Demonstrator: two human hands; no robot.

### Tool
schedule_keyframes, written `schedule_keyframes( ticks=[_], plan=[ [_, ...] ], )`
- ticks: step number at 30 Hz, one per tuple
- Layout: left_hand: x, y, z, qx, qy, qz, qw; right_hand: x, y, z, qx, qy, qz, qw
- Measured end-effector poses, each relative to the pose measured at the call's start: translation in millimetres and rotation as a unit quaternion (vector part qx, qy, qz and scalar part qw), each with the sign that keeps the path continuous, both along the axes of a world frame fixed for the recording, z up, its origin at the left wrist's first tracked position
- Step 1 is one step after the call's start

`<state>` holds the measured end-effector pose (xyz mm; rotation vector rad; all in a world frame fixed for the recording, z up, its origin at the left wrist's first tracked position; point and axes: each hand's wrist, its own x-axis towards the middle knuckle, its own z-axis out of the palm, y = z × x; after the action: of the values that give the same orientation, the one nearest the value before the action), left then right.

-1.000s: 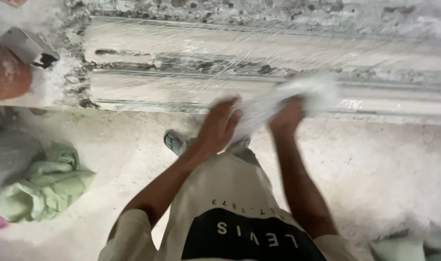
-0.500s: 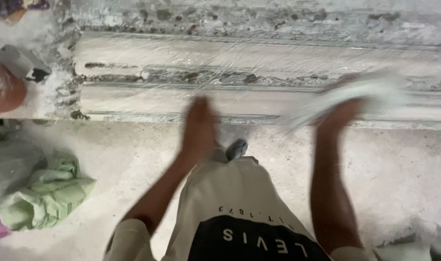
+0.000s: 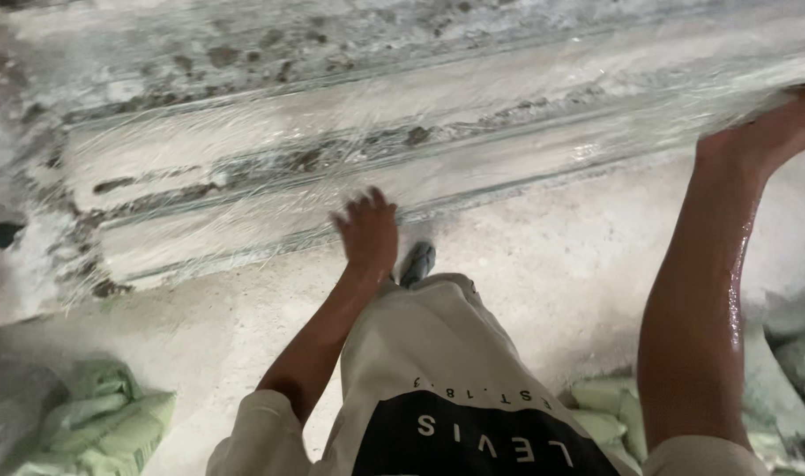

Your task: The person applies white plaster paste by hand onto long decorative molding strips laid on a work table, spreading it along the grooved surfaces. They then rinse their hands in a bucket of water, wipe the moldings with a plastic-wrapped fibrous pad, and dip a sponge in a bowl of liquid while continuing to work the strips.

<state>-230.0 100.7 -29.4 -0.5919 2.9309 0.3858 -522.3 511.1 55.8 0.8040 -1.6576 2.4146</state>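
Moulding: long white plaster piece with stepped ridges, lying on the floor and running from the left edge to the upper right corner; grey-brown patches mark its upper ridges.
Film: thin clear sheet, glossy and wrinkled, stretched over the moulding along its whole visible length.
Left hand: fingers spread and slightly curled, palm down, holding nothing; it sits at the near, lower edge of the moulding, over the film. Motion blur hides whether the fingertips touch.
Right hand: at the far right edge, reached out well apart from the left hand; it lies against the film where this gathers at the moulding's right end. Whether the fingers are closed on the film I cannot tell, as they run out of view and are blurred.
Moulding relative to hands: it lies ahead of the person, crosswise; the left hand meets its near edge about midway, the right hand its right end.
Right forearm: wet and shiny.
Foot: one shoe tip shows just below the left hand, on the floor.
Shirt: beige with a black panel, bottom centre.
Bags: pale green, crumpled, at lower left; more at lower right.
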Motion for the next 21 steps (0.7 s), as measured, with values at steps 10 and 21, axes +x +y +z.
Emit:
schedule_keyframes(
  ticks=[10,21],
  plan=[
    [-8,93,29,0.469,0.278,-0.055,0.836,120,-91,-125,-0.131,-0.155,0.067,0.977],
    [-65,129,26,-0.148,0.282,-0.007,0.948,-66,105,-41,-0.082,-0.124,-0.064,0.987]
  ],
)
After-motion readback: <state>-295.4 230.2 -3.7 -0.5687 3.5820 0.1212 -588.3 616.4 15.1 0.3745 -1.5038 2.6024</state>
